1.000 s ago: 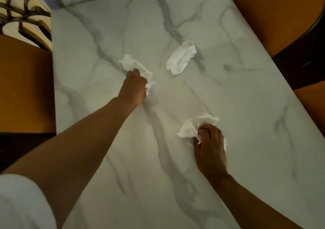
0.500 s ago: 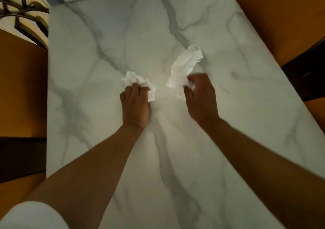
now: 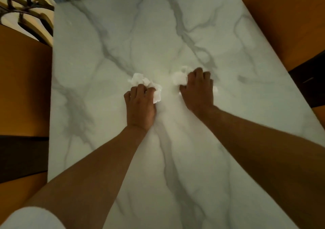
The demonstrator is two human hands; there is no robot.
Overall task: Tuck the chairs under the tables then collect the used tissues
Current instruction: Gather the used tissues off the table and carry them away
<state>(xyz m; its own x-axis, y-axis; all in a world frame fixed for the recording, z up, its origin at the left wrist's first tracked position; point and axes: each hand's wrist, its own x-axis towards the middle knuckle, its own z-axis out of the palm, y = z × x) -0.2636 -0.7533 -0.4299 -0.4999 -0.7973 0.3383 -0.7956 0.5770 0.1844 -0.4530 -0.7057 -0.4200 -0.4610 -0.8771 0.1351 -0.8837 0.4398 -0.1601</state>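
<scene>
On the white marble table (image 3: 105,105) both my hands rest side by side near the middle. My left hand (image 3: 139,105) is shut on a crumpled white tissue (image 3: 140,80) that sticks out past its fingers. My right hand (image 3: 197,90) is shut on crumpled white tissue (image 3: 179,78), which bulges out at the thumb side, with a small bit showing at its right edge. How many tissues the right hand holds is hidden by the fingers.
Orange chair seats flank the table: one at the left (image 3: 22,88), another at the lower left (image 3: 15,192), one at the upper right (image 3: 288,21). A dark metal scrollwork chair back (image 3: 26,12) shows at the top left.
My right hand has closed over the long tissue it reached for and bunched it up. My left hand has drawn its tissue slightly nearer. The view has shifted forward over the table.
</scene>
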